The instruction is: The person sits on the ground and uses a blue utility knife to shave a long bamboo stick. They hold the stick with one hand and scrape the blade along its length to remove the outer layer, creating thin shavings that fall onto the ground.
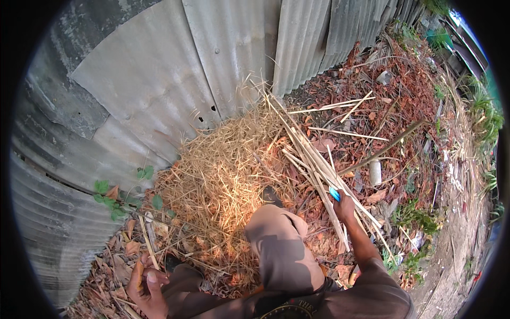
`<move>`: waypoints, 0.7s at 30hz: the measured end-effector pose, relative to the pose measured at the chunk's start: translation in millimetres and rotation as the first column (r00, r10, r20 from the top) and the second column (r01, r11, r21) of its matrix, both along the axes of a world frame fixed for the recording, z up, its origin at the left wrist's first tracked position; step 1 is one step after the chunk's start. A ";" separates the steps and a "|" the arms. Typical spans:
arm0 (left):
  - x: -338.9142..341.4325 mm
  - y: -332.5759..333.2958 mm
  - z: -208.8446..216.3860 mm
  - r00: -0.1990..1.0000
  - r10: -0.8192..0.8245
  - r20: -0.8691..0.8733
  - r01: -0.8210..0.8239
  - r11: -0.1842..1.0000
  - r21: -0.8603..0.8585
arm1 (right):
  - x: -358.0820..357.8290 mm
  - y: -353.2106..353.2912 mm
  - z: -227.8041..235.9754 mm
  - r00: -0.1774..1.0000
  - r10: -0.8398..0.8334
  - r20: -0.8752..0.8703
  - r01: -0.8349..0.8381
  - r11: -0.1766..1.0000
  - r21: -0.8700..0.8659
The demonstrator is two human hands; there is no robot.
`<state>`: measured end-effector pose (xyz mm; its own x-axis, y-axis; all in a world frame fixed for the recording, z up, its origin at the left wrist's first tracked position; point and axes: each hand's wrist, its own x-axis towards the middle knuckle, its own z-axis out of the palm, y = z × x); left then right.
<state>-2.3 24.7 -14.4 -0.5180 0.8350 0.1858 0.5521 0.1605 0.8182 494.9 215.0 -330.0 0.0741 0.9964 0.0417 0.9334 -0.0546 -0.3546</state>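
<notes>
My left hand [146, 290] is at the lower left with its fingers curled and the thumb up. A pale, thin bamboo-like strip [149, 242] stands up from its fingertips, seemingly pinched there. On the right, my right hand [345, 206] is closed round a small bright blue tool [334, 194]. Only its blue end shows; whether it has a blade is hidden. Under and beside this hand lies a loose bundle of long pale split strips [313, 154], slanting from the fence down toward me.
A heap of straw-like shavings [228, 165] lies before my knees. Behind it rises a corrugated metal fence [154, 69]. Dry leaves, a brown stick [385, 146], a whitish bottle-like cylinder [375, 172] and green plants [417, 218] lie to the right, beside a dirt path [457, 228].
</notes>
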 end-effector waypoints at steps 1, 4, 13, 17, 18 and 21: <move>-2.7 -8.0 -3.4 0.999 -0.033 0.007 0.032 0.995 0.095 | -6.2 -0.4 21.3 0.999 0.010 -0.034 -0.008 0.999 0.050; 12.1 -25.3 24.9 0.980 -0.147 -0.137 0.180 0.944 0.278 | -15.5 14.3 68.8 0.978 0.099 -0.183 -0.046 0.960 0.275; 91.1 -78.7 166.7 0.635 -0.671 0.383 -0.042 0.465 0.884 | -164.3 33.6 294.8 0.820 0.473 -0.324 -0.171 0.742 0.648; 87.8 -118.0 183.1 0.182 -0.959 0.217 -0.002 0.220 0.975 | -247.0 7.1 339.8 0.729 0.680 -0.084 -0.419 0.540 0.730; 88.5 -126.8 187.5 0.126 -0.976 0.180 -0.020 0.179 0.984 | -265.5 -4.0 349.2 0.713 0.701 -0.029 -0.475 0.513 0.715; 81.3 -132.8 187.2 0.088 -0.984 0.153 -0.066 0.148 0.987 | -301.8 -28.1 357.8 0.602 0.796 0.067 -0.613 0.406 0.678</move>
